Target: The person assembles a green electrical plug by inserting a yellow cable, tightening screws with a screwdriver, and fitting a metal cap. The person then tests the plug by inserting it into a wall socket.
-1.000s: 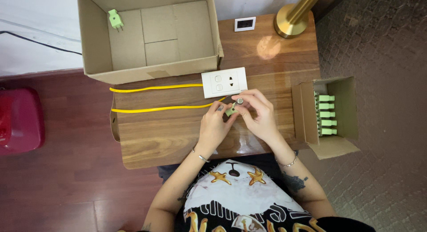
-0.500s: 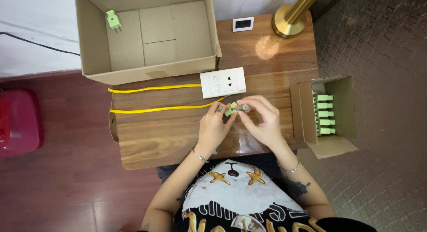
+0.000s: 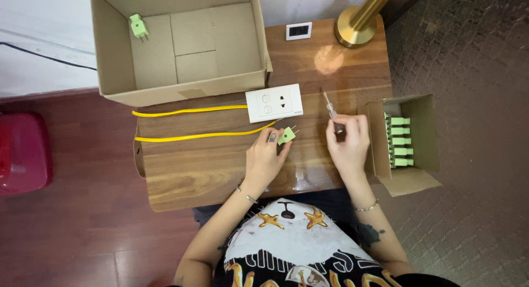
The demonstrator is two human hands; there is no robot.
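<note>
My left hand (image 3: 265, 157) holds a light green plug (image 3: 287, 135) at the end of a yellow cable (image 3: 190, 136), prongs pointing up and to the right. It sits just below a white socket plate (image 3: 274, 102) on the wooden table (image 3: 187, 171). My right hand (image 3: 347, 142) grips a thin screwdriver (image 3: 331, 110) whose tip points away from me. The two hands are apart, with bare wood between them.
A large open cardboard box (image 3: 182, 44) at the back holds one green plug (image 3: 138, 27). A small box (image 3: 408, 141) to the right holds several green plugs. A brass lamp base (image 3: 358, 28), a small white device (image 3: 298, 31) and a red object (image 3: 22, 152) on the floor.
My hands were together over the plug. They have separated: the right hand drew off to the right with the screwdriver, the left keeps the plug.
</note>
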